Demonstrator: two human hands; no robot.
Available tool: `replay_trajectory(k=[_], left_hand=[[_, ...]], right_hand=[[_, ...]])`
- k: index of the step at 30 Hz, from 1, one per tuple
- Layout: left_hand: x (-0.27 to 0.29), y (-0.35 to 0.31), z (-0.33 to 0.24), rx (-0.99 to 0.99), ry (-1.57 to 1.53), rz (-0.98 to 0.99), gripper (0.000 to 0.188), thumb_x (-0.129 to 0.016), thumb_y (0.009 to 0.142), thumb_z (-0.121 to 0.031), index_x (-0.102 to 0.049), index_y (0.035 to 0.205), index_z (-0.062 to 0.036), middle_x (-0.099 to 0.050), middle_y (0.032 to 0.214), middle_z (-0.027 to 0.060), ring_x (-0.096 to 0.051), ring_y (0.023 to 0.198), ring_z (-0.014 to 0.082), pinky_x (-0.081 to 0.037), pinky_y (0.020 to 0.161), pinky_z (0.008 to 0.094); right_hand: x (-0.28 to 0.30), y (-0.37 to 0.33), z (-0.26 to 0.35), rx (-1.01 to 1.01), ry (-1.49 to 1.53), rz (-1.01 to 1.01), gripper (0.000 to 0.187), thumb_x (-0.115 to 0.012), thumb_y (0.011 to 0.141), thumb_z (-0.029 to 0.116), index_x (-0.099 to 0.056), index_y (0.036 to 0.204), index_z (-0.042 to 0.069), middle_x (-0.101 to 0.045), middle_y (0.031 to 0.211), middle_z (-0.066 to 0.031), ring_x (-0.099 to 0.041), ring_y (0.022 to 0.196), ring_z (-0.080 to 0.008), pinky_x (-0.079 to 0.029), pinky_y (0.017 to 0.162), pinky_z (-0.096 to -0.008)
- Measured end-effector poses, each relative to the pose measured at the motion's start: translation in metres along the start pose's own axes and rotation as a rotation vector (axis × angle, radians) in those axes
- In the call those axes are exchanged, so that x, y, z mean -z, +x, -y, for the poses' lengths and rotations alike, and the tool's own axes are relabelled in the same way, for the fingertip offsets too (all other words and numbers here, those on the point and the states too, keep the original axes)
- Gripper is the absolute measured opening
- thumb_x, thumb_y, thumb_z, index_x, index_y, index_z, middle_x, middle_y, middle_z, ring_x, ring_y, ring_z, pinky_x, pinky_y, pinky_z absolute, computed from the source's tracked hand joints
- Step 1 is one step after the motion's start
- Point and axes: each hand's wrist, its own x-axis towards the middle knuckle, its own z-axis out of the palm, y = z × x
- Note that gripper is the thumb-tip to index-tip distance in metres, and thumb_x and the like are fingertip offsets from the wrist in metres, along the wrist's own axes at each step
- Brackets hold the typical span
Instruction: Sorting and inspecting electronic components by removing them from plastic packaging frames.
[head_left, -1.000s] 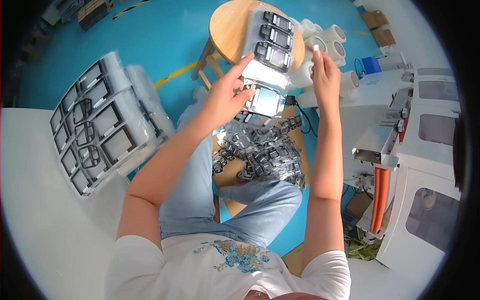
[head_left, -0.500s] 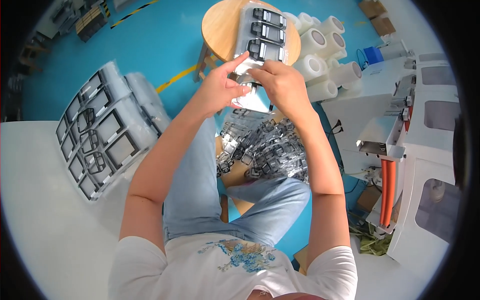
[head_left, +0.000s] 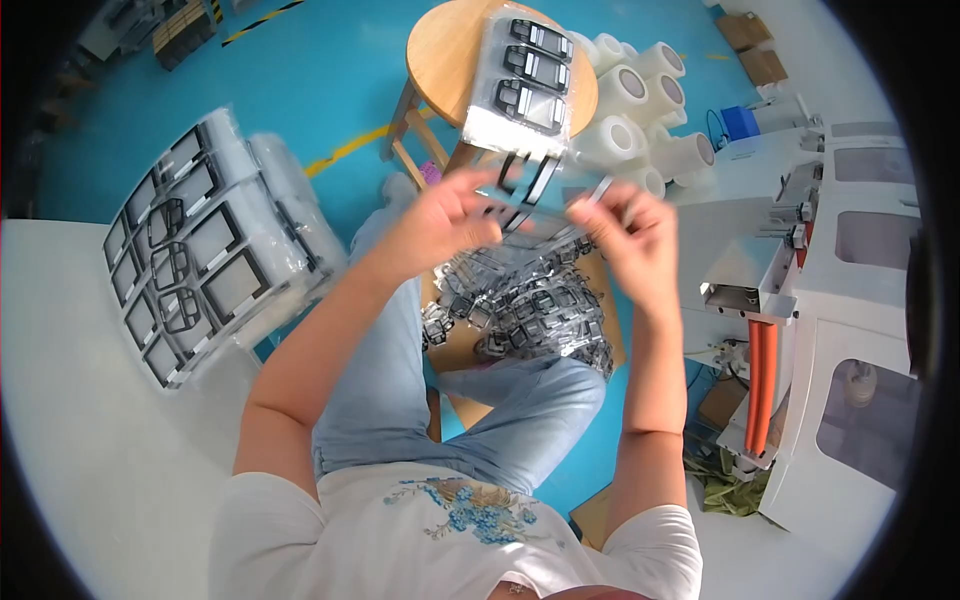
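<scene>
My left hand pinches one edge of a clear plastic sheet with black frame shapes. The other side of that sheet is gripped by my right hand, fingers curled in. It is stretched between both hands above my knees and blurred by motion. Just beyond it, a stack of similar clear sheets with black frames lies on a round wooden stool. Below my hands, a heap of small clear pieces with black outlines sits in an open cardboard box.
To my left, stacked framed film sheets rest on a white table. White film rolls stand beside the stool. On my right is a white machine with orange tubes. A yellow floor line crosses the blue floor.
My hands have moved apart and nearer to me, away from the stack's near edge. My right hand has shifted to the right, and the sheet now spreads between both hands.
</scene>
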Motion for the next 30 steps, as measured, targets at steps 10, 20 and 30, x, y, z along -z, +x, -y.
replay_trajectory(k=[10,20,30], left_hand=[[-0.017,0.038,0.008,-0.128,0.182,-0.356,0.071,-0.061,0.094,0.0,-0.021,0.153,-0.0045,-0.069,0.095,0.0106,-0.065,0.086,0.0112,-0.052,0.074,0.0251],[0.013,0.041,0.0,0.06,0.671,-0.319,0.072,-0.056,0.096,0.0,-0.024,0.157,-0.0201,-0.065,0.077,0.0016,-0.057,0.068,0.0051,-0.049,0.065,0.0227],[0.021,0.048,-0.007,0.146,0.306,-0.198,0.078,-0.067,0.092,-0.008,-0.024,0.157,-0.0143,-0.066,0.07,-0.003,-0.057,0.064,0.0007,-0.039,0.054,0.0169]], right_hand=[[0.047,0.189,-0.087,0.089,-0.542,-0.342,0.043,-0.068,0.092,0.039,-0.068,0.103,-0.002,-0.05,0.073,0.0049,-0.044,0.067,-0.0059,-0.035,0.058,-0.0241],[0.001,0.05,-0.043,0.298,-0.476,-0.098,0.017,-0.066,0.089,0.002,-0.072,0.104,0.003,-0.065,0.086,-0.01,-0.062,0.074,-0.0221,-0.048,0.069,-0.031],[-0.036,0.063,-0.04,0.576,-0.788,0.071,0.024,-0.065,0.068,0.005,-0.072,0.091,0.006,-0.061,0.077,-0.0079,-0.064,0.074,-0.0277,-0.051,0.062,-0.0387]])
